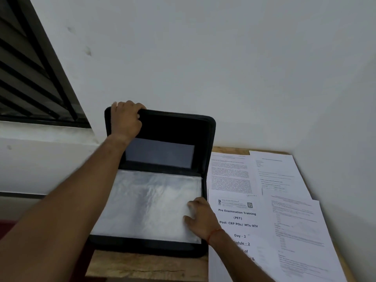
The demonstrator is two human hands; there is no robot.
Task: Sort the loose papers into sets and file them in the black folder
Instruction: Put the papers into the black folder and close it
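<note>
Left hand [126, 117] gripped the black folder [175, 127] open; right hand [200, 216] lay spread on the clear sleeve [146, 202], whose edge wanted lifting before any papers [295, 220].

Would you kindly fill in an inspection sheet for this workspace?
Surface: wooden table, in a wall corner.
Job's things: black folder open, lid upright, clear sleeves showing; loose papers spread right of it.
Clutter: nothing seen.
Hands: left hand grips the lid's top edge; right hand rests on the sleeves' right edge.
Cables: nothing seen.
Surroundings: white wall; louvred window at left.
</note>
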